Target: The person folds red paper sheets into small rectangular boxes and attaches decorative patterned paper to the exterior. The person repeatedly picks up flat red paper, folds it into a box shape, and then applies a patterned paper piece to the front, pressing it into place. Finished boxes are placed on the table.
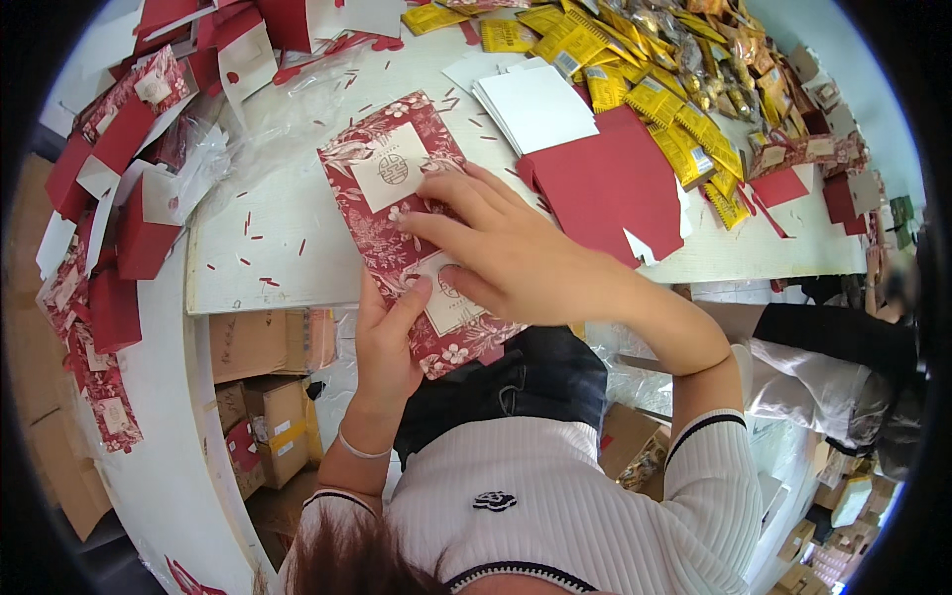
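Note:
A flat red gift box blank [354, 220], printed with white flowers and two cream panels, is held up over the table's near edge. My left hand [382, 342] grips its lower left side, with the thumb on top and the other fingers hidden beneath. Across the middle of the blank lies my right hand [496, 243], its fingers apart and touching the printed surface. Right of it on the table is a stack of plain red card blanks [615, 178], and behind that a stack of white cards [535, 104].
Yellow sachets [684, 124] are heaped at the far right. Folded red boxes [149, 223] pile up at the left beside clear plastic film [263, 119]. Small red paper scraps dot the white table [317, 268]. Cardboard cartons [278, 416] stand underneath. Another person's dark sleeve [818, 337] shows at right.

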A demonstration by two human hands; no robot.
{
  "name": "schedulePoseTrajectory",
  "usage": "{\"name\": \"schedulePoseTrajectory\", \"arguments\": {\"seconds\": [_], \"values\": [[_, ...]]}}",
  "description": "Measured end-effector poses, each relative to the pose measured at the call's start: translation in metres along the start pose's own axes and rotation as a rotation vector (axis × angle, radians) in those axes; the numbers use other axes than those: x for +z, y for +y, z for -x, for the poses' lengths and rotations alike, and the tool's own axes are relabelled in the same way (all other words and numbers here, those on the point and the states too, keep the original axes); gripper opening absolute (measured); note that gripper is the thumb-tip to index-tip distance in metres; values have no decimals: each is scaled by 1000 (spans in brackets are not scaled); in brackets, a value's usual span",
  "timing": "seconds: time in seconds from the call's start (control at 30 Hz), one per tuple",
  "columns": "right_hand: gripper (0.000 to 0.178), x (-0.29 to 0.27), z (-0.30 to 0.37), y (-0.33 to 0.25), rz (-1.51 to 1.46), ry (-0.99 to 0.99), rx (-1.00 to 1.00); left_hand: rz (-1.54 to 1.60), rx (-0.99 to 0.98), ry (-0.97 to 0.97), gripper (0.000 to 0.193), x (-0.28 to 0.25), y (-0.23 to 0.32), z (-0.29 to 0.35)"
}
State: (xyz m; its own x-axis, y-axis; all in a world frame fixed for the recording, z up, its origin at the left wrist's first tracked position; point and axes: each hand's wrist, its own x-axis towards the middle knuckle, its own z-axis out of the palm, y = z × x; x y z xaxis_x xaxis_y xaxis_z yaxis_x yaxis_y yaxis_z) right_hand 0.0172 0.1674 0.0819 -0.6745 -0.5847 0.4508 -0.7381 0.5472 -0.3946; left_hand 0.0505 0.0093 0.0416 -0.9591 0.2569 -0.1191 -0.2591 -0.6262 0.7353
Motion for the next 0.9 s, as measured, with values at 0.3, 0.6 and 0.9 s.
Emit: {"name": "schedulePoseTrajectory", "arguments": {"seconds": [0.3, 0.6, 0.9], "values": [[41, -13, -100, 186, 320, 149, 736, -18, -158, -96, 37, -29, 8, -13], [33, 6, -125, 248, 403, 133, 907, -506, 32, -17, 41, -53, 43, 7], [15, -70, -9, 52, -866, 287, 401, -395, 42, -289, 42, 0, 54, 8]]}}
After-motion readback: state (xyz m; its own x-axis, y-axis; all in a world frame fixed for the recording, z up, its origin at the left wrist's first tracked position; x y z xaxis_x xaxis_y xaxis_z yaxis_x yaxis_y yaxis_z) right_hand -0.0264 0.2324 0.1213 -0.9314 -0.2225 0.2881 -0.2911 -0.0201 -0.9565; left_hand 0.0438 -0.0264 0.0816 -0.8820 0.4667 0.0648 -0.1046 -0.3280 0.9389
